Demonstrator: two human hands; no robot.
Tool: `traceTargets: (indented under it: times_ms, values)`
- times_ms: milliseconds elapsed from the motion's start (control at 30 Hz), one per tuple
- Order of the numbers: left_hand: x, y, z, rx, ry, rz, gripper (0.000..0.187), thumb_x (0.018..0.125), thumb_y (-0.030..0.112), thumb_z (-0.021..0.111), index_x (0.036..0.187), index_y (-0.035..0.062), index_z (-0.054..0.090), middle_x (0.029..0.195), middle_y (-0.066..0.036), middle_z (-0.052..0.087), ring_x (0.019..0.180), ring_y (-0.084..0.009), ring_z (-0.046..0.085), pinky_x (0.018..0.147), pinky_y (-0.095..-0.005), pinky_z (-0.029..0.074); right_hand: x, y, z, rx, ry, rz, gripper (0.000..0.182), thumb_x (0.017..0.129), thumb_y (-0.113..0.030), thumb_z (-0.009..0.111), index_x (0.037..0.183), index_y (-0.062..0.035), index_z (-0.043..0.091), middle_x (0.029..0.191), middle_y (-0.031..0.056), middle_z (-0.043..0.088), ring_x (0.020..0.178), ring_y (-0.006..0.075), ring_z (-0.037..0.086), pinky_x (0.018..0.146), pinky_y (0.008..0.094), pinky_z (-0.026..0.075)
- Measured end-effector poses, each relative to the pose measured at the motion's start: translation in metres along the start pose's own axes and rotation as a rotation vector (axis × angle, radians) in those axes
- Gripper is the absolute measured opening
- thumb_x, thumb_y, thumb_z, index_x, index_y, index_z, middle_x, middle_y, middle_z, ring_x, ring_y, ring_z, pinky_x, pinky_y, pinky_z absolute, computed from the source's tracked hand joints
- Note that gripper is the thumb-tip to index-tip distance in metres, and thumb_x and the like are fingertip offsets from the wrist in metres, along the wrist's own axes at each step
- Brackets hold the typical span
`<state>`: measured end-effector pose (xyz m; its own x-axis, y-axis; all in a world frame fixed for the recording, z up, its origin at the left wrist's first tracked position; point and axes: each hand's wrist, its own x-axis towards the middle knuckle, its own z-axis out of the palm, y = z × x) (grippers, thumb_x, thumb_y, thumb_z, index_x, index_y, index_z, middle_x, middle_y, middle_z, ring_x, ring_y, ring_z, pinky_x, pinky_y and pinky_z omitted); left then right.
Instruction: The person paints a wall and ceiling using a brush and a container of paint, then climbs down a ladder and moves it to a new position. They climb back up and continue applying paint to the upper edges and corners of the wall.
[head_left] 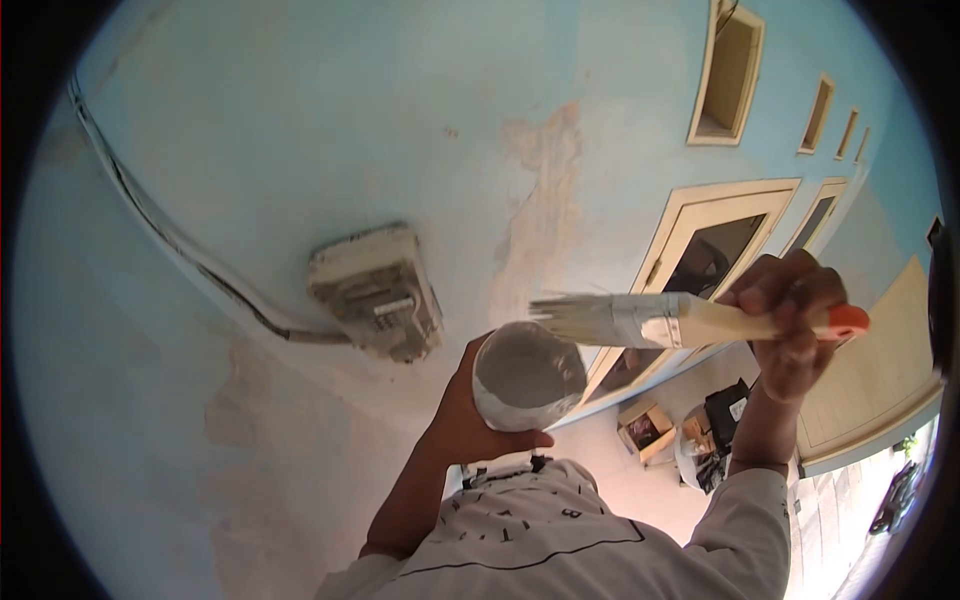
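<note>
The right hand clamps the paintbrush by its handle, bristles over the cup's rim. The left hand grips the cup, its contents seemingly greyish.

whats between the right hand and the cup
The brush: its handle is in the right hand, and its bristles overlap the cup in the head view.
</note>
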<state>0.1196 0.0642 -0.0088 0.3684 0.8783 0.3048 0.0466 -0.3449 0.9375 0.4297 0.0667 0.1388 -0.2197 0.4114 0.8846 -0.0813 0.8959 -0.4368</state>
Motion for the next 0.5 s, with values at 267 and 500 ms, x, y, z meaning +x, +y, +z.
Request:
traceTargets:
  times_ms: [267, 500]
  values:
    - [-0.006, 0.013, 0.009, 0.039, 0.012, 0.183, 0.114, 0.06, 0.022, 0.101, 0.149, 0.0067, 0.03, 0.138, -0.012, 0.055, 0.129, -0.0233, 0.056, 0.108, -0.0399, 0.049, 0.019, -0.025, 0.045, -0.173, -0.446, -0.073, 0.031, 0.088, -0.037, 0.078, 0.092, -0.0087, 0.066, 0.09, 0.0096, 0.071, 0.082, 0.0233, 0.075, 0.066, 0.0341, 0.066]
    - [-0.012, 0.02, 0.007, 0.036, 0.029, 0.21, 0.11, 0.061, 0.021, 0.1, 0.147, 0.0057, 0.033, 0.135, -0.014, 0.057, 0.126, -0.0251, 0.058, 0.105, -0.0393, 0.05, 0.015, -0.019, 0.079, -0.409, -0.799, -0.411, 0.016, 0.081, -0.016, 0.08, 0.092, -0.0078, 0.072, 0.095, 0.0109, 0.072, 0.085, 0.0247, 0.075, 0.07, 0.0281, 0.064]
